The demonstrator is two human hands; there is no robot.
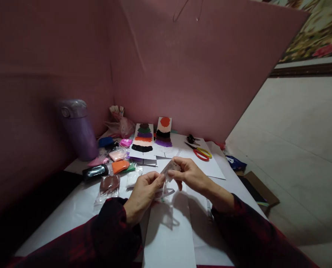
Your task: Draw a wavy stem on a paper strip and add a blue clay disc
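Both hands meet over a narrow white card (pixel 170 242) on the table. Between them is a small clear plastic packet (pixel 170 169) with something greyish-brown in it; the exact contents cannot be made out. My left hand (pixel 143 191) pinches the packet's lower edge between thumb and fingers. On its upper right side, the thumb and fingers of my right hand (pixel 193 175) are closed. A crumpled clear flap (pixel 166 192) hangs below the fingertips and casts a shadow on the card.
Bagged coloured clay lies at left, including orange (pixel 120 166), brown (pixel 109 184) and black (pixel 95 172). Behind stand a purple bottle (pixel 80 130) and two cards with coloured bands (pixel 143 139). Red-and-yellow scissors (pixel 201 153) rest at right. Pink panels (pixel 188 74) enclose the table's back and left.
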